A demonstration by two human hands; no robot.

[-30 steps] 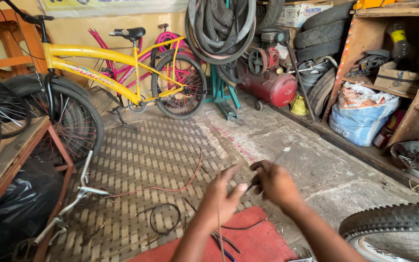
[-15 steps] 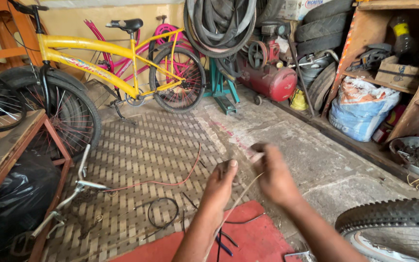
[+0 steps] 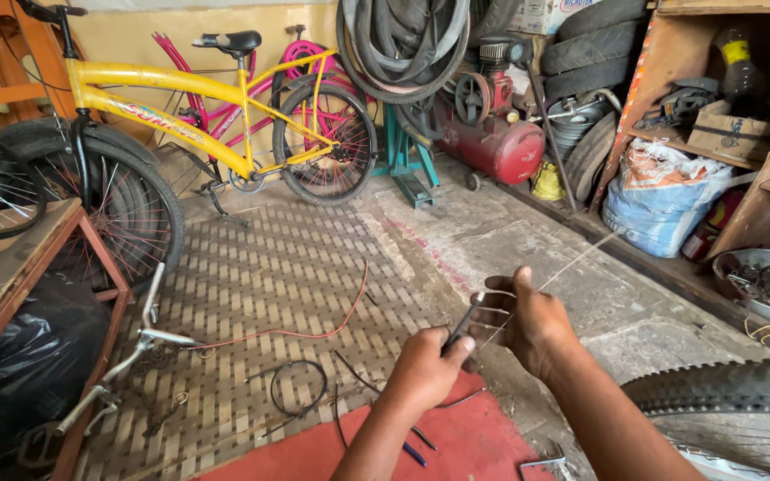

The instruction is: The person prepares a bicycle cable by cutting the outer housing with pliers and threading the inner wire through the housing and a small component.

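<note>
My left hand (image 3: 427, 367) pinches a short dark cable housing (image 3: 462, 324) that points up and to the right. My right hand (image 3: 532, 319) sits just beyond it, with a thin pale wire (image 3: 575, 259) looped around its fingers. The wire's free end runs up and to the right over the concrete floor. Both hands hover above a red mat (image 3: 331, 448).
A yellow bicycle (image 3: 180, 116) and a pink one stand at the back wall. A red compressor (image 3: 495, 134), hanging tyres (image 3: 403, 44), a blue sack (image 3: 661, 196) and wooden shelves lie to the right. A knobby tyre (image 3: 733, 392) is at lower right. Loose cables (image 3: 296, 387) lie on the patterned floor.
My hands have drawn closer together and the wire is now wound around my right fingers. The camera has tilted slightly.
</note>
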